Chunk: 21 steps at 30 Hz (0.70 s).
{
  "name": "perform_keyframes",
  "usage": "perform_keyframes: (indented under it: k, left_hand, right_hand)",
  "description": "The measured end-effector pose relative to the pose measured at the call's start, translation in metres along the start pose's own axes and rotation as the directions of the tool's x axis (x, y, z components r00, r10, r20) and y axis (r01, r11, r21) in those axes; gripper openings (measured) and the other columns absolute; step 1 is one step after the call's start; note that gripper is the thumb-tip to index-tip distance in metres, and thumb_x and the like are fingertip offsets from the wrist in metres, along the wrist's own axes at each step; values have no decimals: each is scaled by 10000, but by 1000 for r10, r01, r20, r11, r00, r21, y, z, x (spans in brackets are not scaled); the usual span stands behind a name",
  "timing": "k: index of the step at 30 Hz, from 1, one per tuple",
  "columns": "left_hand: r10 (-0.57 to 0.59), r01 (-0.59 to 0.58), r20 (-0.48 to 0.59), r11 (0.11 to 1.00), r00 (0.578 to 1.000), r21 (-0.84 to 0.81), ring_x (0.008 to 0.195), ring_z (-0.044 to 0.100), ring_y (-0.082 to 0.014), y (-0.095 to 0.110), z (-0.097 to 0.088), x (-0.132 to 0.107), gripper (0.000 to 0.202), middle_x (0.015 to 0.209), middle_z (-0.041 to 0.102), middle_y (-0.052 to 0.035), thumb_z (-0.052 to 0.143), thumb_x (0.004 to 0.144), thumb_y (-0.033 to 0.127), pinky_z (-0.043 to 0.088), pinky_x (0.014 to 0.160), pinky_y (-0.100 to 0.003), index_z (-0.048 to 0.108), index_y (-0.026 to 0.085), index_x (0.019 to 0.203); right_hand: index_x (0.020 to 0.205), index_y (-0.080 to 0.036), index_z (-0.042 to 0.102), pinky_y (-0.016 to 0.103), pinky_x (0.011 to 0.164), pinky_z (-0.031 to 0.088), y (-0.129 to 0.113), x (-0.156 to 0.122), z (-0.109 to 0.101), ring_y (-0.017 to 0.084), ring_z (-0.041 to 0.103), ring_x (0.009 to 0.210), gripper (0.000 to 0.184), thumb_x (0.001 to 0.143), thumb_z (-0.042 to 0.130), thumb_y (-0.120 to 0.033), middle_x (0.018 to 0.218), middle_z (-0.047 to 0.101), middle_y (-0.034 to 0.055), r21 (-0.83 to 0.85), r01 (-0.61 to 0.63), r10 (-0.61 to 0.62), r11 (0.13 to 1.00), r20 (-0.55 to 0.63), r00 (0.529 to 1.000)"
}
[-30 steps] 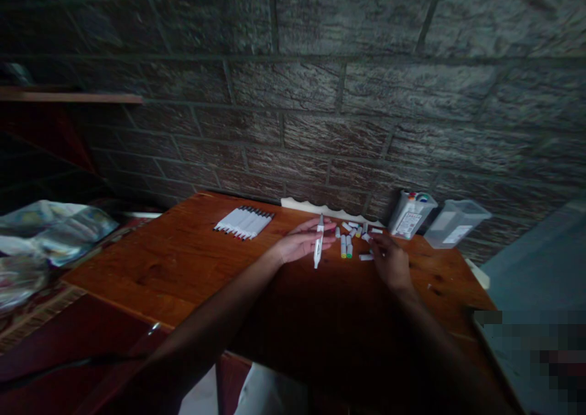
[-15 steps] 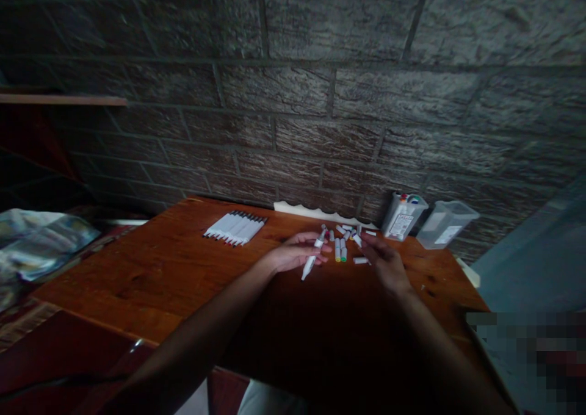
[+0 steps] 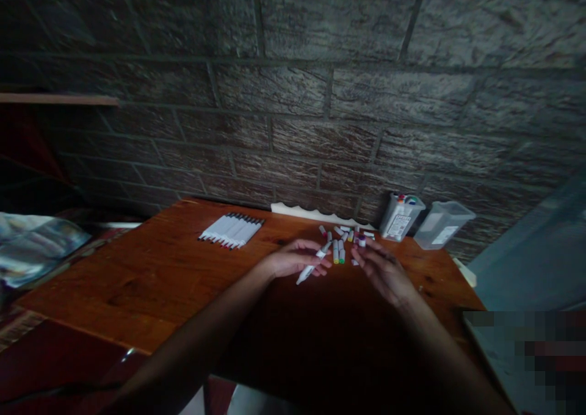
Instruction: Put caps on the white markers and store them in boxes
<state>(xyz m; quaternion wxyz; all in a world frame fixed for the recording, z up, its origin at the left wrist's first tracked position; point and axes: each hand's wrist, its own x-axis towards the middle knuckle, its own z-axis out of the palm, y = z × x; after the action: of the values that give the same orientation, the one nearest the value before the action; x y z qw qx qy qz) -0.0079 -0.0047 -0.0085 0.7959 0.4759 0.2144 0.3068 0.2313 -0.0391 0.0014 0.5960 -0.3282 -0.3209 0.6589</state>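
My left hand is closed round a white marker, uncapped and held at a slant with its lower tip toward me. In my right hand, the fingertips pinch a marker cap with a purple end. Between the hands, several loose white caps lie scattered on the table; a yellow-ended cap stands out beside a green-ended cap. A red-ended cap lies farther back. Off to the left is a neat row of white markers, side by side with their tips bare.
The wooden table stands against a brick wall. At the back right are a clear box of markers and another clear plastic box. A white wavy-edged strip runs along the back edge. Silvery bags lie to the left.
The cap in my right hand has turned so its purple end shows, and that hand has drawn slightly toward me. The marker in my left hand tilts a little more. The view has shifted slightly.
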Motion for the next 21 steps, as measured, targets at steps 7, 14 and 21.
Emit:
perform_keyframes:
  k: [7,14,21]
  left_hand:
    - [-73,71,14,991,997,109,710,703,-199,1,3,0,462,903,721,-150,861,634,280,572,682,-288,698,86,1020]
    - [-128,128,-9,985,992,120,672,691,-184,0,3,1,429,903,720,-159,852,645,281,563,658,-290,684,78,983]
    - [-146,142,23,981,989,129,702,698,-194,-3,1,2,454,930,716,-171,844,661,307,566,675,-295,680,80,1019]
  right_hand:
    - [904,-202,734,280,874,543,6,-1,5,129,645,889,318,633,823,-344,1074,691,25,-220,21,-24,975,-10,1000]
    - [1100,-238,673,225,811,482,4,0,-1,124,605,914,421,715,773,-376,1032,685,16,-389,177,-174,904,43,984]
    - [1029,-234,694,228,768,466,9,-2,-1,120,591,854,377,697,781,-391,979,682,11,-378,157,-150,912,48,988]
